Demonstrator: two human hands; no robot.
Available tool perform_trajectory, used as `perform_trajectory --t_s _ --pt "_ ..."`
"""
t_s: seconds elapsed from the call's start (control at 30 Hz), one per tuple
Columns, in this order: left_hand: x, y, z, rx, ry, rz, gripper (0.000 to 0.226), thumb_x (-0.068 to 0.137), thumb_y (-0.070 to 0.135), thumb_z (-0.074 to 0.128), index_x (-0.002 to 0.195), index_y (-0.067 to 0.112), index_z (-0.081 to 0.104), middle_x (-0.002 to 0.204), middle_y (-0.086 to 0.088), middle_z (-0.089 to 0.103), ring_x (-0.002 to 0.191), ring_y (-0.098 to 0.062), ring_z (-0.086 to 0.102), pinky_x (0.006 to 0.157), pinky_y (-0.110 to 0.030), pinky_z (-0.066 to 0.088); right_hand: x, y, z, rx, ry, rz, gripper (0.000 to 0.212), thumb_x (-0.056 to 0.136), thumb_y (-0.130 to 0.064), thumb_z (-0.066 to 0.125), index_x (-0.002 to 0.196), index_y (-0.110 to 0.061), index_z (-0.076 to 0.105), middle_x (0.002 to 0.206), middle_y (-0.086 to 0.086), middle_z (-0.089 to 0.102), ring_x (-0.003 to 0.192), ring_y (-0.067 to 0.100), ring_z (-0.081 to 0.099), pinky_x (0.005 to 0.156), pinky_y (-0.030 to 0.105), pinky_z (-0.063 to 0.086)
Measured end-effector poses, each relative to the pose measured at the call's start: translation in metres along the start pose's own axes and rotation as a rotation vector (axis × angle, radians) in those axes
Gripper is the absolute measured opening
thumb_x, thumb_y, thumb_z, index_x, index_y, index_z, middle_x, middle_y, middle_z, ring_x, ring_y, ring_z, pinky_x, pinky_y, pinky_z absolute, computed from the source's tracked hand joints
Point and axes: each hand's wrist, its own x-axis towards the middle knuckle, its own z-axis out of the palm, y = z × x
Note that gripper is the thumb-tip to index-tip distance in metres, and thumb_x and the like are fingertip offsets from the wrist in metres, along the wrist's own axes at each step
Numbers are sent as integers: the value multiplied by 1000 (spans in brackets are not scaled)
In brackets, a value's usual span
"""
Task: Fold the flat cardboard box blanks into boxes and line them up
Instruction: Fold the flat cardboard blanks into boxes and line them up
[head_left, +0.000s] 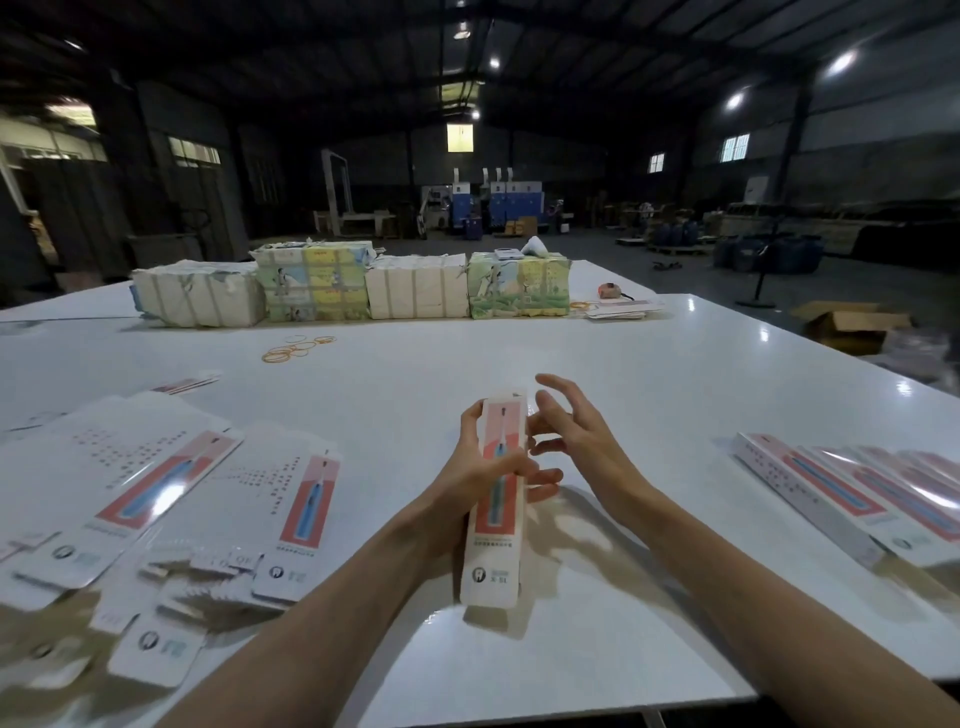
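Observation:
A long, narrow white box (493, 545) with a red panel and a blue toothbrush picture is held above the white table (623, 374), its far end pointing away from me. My left hand (478, 462) grips it round the upper half, fingers wrapped across the front. My right hand (571, 431) hovers just right of the box's top end with fingers spread and loosely bent, holding nothing. Flat box blanks (171, 493) lie spread on the left. Several folded boxes (852, 493) lie side by side on the right.
Bundled stacks of packed blanks (353, 288) stand in a row across the far side of the table. Rubber bands (296, 349) lie before them. A tape measure (609, 291) and loose blanks sit at the far right. An open carton (852, 325) stands on the floor.

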Motion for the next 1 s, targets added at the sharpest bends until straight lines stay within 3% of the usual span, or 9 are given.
perform_trajectory --t_s 0.1,0.2,0.33,0.47,0.63,0.77,0.9,1.0 --pt "-2 -1 2 97 -4 -3 93 77 17 91 134 62 34 130 -10 64 103 -40 77 82 -46 65 5 4 -4 -5 102 17 28 111 -34 49 135 -23 60 97 5 77 92 23 73 80 29 60" --pt "-1 -1 4 157 21 8 89 81 13 90 134 59 35 126 -9 65 102 -34 77 80 -45 66 7 6 -8 -14 93 38 22 108 -25 56 125 -17 67 99 7 78 86 21 71 76 32 57" --pt "-5 3 6 179 -13 11 91 80 12 90 139 53 34 128 -10 63 107 -30 76 80 -46 65 7 5 -13 56 45 51 23 107 -21 58 122 -13 73 103 9 79 93 28 74 84 38 61" --pt "-10 7 8 200 -40 3 89 77 21 86 143 46 31 124 -9 65 98 -34 78 77 -40 65 3 1 -12 -5 67 -50 18 106 -18 59 117 -16 73 97 5 81 94 27 78 80 36 65" --pt "-10 10 11 240 -41 -13 91 75 24 83 144 45 26 121 -5 67 88 -31 80 72 -34 63 2 -3 -13 -83 86 -172 22 104 0 54 111 -7 73 98 2 81 94 23 79 74 36 66" --pt "-12 11 11 277 -36 3 90 79 23 83 142 48 23 117 -4 66 83 -31 80 68 -32 63 4 -6 -15 48 43 -85 22 105 -8 54 113 -9 75 102 5 79 99 29 77 76 36 64" --pt "-15 14 11 319 -56 40 88 80 21 82 137 54 23 118 -9 62 76 -32 78 67 -33 63 7 -12 -17 293 19 95 35 105 -36 59 111 -5 76 109 14 78 101 34 77 72 36 63" --pt "-16 16 12 390 -82 65 85 81 22 82 129 64 24 121 -10 58 74 -31 77 66 -33 63 9 -11 -23 359 27 168 37 102 -34 64 113 1 73 105 14 78 98 36 77 69 37 64"
